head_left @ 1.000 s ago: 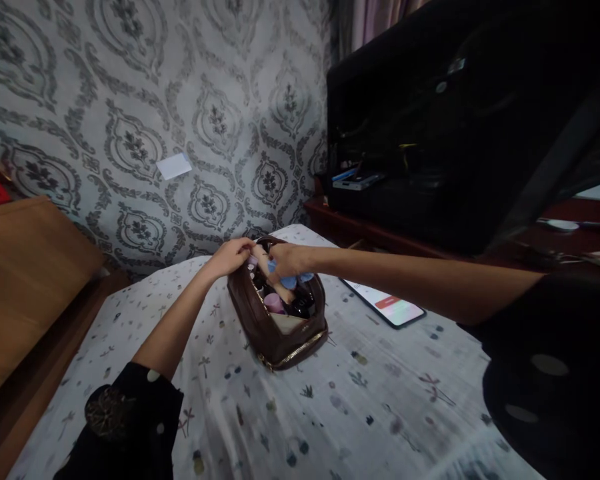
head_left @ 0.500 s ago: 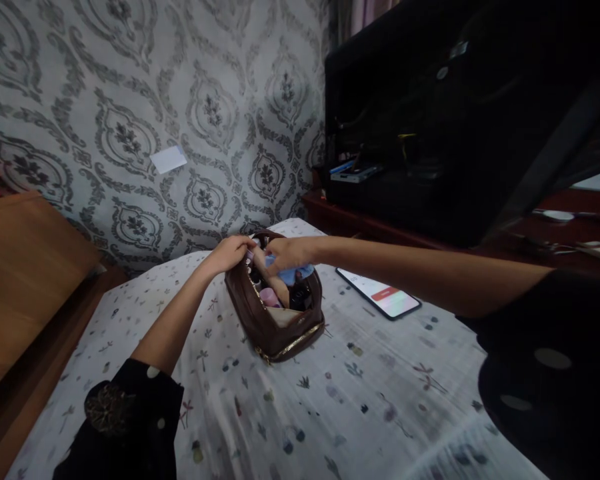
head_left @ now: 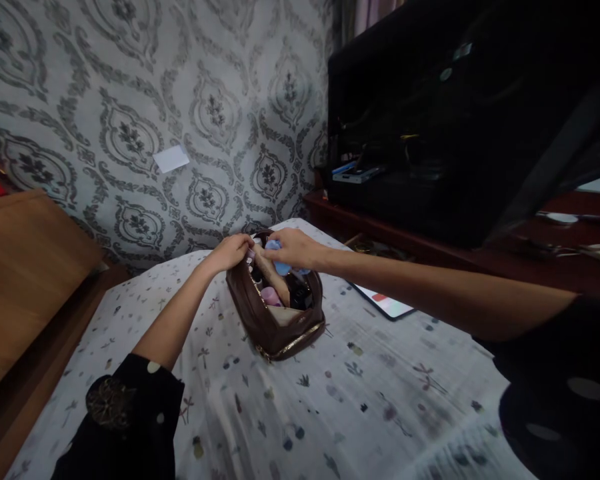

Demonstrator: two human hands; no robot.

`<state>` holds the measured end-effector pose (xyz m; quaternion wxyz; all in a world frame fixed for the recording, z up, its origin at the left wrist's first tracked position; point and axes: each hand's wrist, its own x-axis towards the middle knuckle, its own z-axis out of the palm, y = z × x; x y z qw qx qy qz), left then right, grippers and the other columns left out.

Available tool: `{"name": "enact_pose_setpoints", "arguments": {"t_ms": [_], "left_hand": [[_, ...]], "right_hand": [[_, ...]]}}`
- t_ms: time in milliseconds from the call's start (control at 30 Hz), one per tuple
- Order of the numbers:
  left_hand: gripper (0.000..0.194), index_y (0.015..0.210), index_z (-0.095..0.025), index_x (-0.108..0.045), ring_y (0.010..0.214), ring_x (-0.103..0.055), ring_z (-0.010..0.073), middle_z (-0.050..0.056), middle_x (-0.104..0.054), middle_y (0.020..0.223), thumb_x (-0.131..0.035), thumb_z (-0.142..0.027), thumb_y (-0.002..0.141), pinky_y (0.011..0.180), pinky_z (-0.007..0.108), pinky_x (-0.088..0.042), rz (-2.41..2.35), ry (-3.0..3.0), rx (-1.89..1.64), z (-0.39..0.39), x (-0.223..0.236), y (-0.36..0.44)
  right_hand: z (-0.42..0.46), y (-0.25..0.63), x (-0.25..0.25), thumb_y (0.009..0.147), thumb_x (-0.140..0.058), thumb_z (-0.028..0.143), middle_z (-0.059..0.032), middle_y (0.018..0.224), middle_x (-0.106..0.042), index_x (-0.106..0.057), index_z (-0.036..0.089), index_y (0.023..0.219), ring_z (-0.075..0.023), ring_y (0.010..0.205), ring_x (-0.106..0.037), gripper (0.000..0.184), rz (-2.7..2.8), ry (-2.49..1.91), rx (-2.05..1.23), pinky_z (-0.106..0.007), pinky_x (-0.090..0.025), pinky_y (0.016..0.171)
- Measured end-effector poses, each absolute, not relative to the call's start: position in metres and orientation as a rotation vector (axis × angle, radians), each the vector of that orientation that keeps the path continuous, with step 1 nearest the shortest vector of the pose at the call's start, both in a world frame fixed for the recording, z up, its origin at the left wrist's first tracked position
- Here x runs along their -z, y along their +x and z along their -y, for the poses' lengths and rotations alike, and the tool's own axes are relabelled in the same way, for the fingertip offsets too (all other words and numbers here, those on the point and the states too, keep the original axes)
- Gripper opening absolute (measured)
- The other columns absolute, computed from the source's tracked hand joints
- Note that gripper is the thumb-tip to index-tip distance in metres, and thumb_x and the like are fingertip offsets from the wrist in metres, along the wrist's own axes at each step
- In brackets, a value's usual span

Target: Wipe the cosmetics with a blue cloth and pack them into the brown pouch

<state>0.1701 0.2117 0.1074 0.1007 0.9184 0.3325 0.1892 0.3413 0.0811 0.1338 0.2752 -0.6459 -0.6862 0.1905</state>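
A brown zip bag [head_left: 247, 310] stands unzipped on the patterned cloth, its mouth facing up. My left hand [head_left: 233, 252] is closed on the far left rim of the bag. Over the opening, my right hand [head_left: 297, 250] pinches a soft light-blue bundle [head_left: 279, 265], whose exact kind I cannot make out. Inside the bag lie a long beige item [head_left: 273, 277], a pink round item [head_left: 270, 295] and a glossy black item [head_left: 300, 295]. Part of the contents is hidden under my right hand.
A lit phone [head_left: 393, 307] lies right of the bag, partly behind my right forearm. The white patterned cloth [head_left: 260, 413] spreads under everything. A large black screen [head_left: 430, 133] stands at the right, a wooden panel [head_left: 30, 267] at the left, and a patterned wall behind.
My right hand has drawn up and slightly back, raising part of the blue bundle in its fingers. My forearm now covers more of the phone. The left hand stays on the rim.
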Motion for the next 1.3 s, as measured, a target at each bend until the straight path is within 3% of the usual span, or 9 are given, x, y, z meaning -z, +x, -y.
{"name": "enact_pose_setpoints", "arguments": {"t_ms": [167,300,367,500,667,967,1167,1300], "left_hand": [[0.037,0.119,-0.015,-0.067,0.120,-0.062,0.0234,0.011,-0.070,0.122,-0.040,-0.027,0.097,0.111,0.039,-0.045,-1.009,2.610,-0.884,-0.199,-0.103,0.159],[0.047,0.135,-0.016,-0.055,0.139,-0.050,0.0218,0.014,-0.057,0.144,-0.026,-0.038,0.105,0.120,0.039,-0.036,-1.128,2.396,-1.191,-0.175,-0.082,0.137],[0.048,0.139,-0.021,-0.052,0.143,-0.046,0.0200,0.011,-0.053,0.149,-0.027,-0.045,0.106,0.122,0.038,-0.034,-1.172,2.100,-1.356,-0.155,-0.063,0.132],[0.056,0.149,-0.026,-0.043,0.153,-0.032,0.0202,0.008,-0.039,0.162,-0.030,-0.057,0.104,0.128,0.039,-0.024,-1.067,1.951,-1.442,-0.110,-0.026,0.147],[0.059,0.149,-0.024,-0.043,0.156,-0.023,0.0212,0.010,-0.033,0.165,-0.023,-0.058,0.104,0.130,0.043,-0.018,-1.135,1.872,-1.462,-0.093,-0.014,0.175],[0.061,0.156,-0.027,-0.034,0.157,-0.021,0.0229,0.010,-0.029,0.166,-0.026,-0.058,0.104,0.129,0.043,-0.018,-0.976,2.115,-1.529,-0.058,-0.011,0.170],[0.057,0.152,-0.025,-0.038,0.155,-0.024,0.0270,0.015,-0.030,0.163,-0.036,-0.054,0.103,0.126,0.049,-0.022,-1.008,2.270,-1.551,-0.047,-0.013,0.173],[0.040,0.129,-0.025,-0.061,0.152,-0.027,0.0343,0.015,-0.041,0.155,-0.054,-0.047,0.097,0.122,0.056,-0.024,-0.872,2.674,-1.428,-0.041,-0.029,0.161]], "right_hand": [[-0.076,0.364,-0.116,0.089,-0.051,0.040,-0.0039,0.078,-0.069,-0.070,0.013,0.089,-0.0170,0.072,-0.060,0.033,1.457,-1.383,-0.438,-0.023,-0.045,0.063],[-0.080,0.385,-0.094,0.089,-0.049,0.036,-0.0062,0.091,-0.073,-0.072,0.014,0.107,-0.0195,0.081,-0.064,0.037,1.239,-1.516,-0.454,-0.025,-0.047,0.070],[-0.082,0.388,-0.080,0.091,-0.047,0.033,-0.0077,0.097,-0.074,-0.071,0.014,0.116,-0.0207,0.086,-0.065,0.040,1.198,-1.606,-0.518,-0.026,-0.049,0.074],[-0.083,0.372,-0.061,0.094,-0.043,0.031,-0.0070,0.107,-0.076,-0.073,0.016,0.112,-0.0212,0.100,-0.067,0.038,1.246,-1.594,-0.588,-0.026,-0.050,0.084],[-0.081,0.352,-0.061,0.093,-0.047,0.027,-0.0077,0.106,-0.077,-0.076,0.016,0.101,-0.0232,0.103,-0.066,0.031,1.327,-1.565,-0.597,-0.029,-0.046,0.095],[-0.076,0.354,-0.047,0.092,-0.042,0.036,-0.0080,0.115,-0.074,-0.071,0.014,0.111,-0.0215,0.109,-0.065,0.041,1.175,-1.478,-0.621,-0.027,-0.048,0.094],[-0.073,0.352,-0.044,0.087,-0.044,0.040,-0.0072,0.106,-0.073,-0.070,0.015,0.105,-0.0223,0.104,-0.064,0.040,1.075,-1.479,-0.602,-0.027,-0.049,0.090],[-0.057,0.354,-0.040,0.087,-0.042,0.040,-0.0084,0.111,-0.071,-0.066,0.016,0.103,-0.0219,0.107,-0.062,0.037,1.025,-1.450,-0.520,-0.027,-0.046,0.094]]}}
